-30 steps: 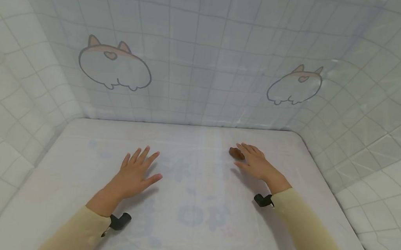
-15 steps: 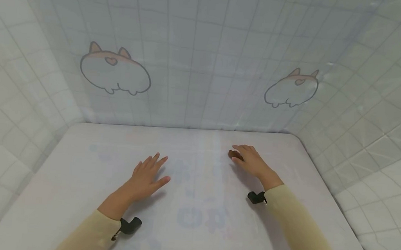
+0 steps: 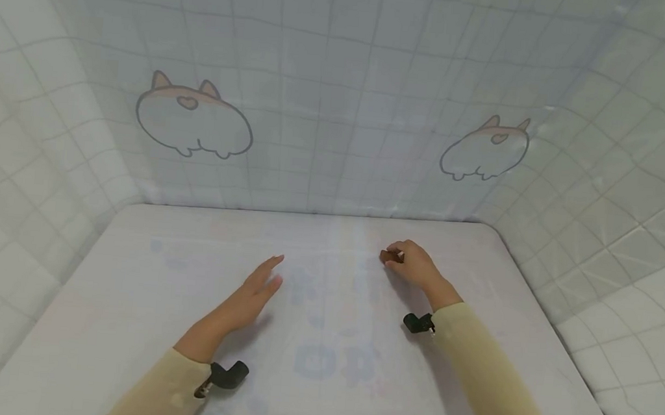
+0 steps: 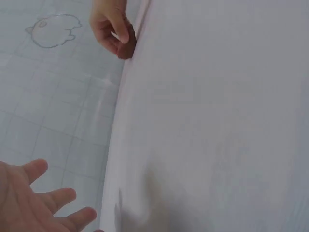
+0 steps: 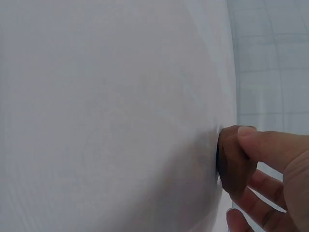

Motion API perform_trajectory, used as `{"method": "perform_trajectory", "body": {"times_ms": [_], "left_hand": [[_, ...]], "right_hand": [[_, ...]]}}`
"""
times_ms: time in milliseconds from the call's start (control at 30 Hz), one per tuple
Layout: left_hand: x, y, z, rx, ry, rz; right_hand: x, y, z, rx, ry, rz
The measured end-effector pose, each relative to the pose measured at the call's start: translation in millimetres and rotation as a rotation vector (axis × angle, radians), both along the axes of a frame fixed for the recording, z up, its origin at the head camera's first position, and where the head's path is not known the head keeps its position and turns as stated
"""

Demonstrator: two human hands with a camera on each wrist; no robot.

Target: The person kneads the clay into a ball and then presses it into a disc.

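Note:
A small brown lump, like a stone with smooth facets [image 3: 388,257], is on the white-covered table toward its far right. My right hand [image 3: 419,268] pinches it, and in the right wrist view the thumb lies over the top of the brown lump [image 5: 234,162] with fingers curled beneath. The lump seems to touch the cloth there. Farther left, my left hand [image 3: 247,302] hovers over the table holding nothing. Its fingers look spread and straight in the left wrist view, where the left palm [image 4: 21,203] shows at the lower left corner.
A white cloth with faint printed patterns covers the table [image 3: 317,402]. Grid-patterned curtains with dog drawings [image 3: 316,115] hang behind the far edge and along both sides. Dark wrist cameras [image 3: 229,375] are strapped below each hand.
My right hand has closed its thumb and fingers on the brown lump, which stays nearly in place. The left hand has moved slightly right and turned onto its edge.

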State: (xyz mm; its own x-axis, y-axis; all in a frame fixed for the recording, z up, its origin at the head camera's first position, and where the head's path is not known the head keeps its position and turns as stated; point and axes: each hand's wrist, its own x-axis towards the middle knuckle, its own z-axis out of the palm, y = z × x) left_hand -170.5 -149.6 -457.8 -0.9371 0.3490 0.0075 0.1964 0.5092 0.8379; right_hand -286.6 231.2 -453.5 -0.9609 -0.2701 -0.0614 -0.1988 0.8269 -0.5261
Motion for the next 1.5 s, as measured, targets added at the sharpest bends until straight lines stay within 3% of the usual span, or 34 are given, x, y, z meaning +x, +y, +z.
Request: {"method": "perform_trajectory", "body": {"times_ms": [167, 467, 1100, 1500], "left_hand": [[-1.1, 11.1, -1.1, 0.135, -0.045, -0.006], [-1.6, 30.9, -4.4, 0.326, -0.066, 0.078], [6.3, 58.0, -1.2, 0.672, -0.122, 0.054], [7.8, 79.6, 0.6, 0.77, -0.087, 0.079]], "right_hand": [[0.6, 0.8, -3.9, -0.012, 0.015, -0.022], [17.1, -2.4, 3.3, -0.053, 0.041, -0.038], [62.3, -31.7, 23.4, -0.262, 0.153, 0.031], [83.1, -53.0, 34.8, -0.357, 0.232, 0.104]]}}
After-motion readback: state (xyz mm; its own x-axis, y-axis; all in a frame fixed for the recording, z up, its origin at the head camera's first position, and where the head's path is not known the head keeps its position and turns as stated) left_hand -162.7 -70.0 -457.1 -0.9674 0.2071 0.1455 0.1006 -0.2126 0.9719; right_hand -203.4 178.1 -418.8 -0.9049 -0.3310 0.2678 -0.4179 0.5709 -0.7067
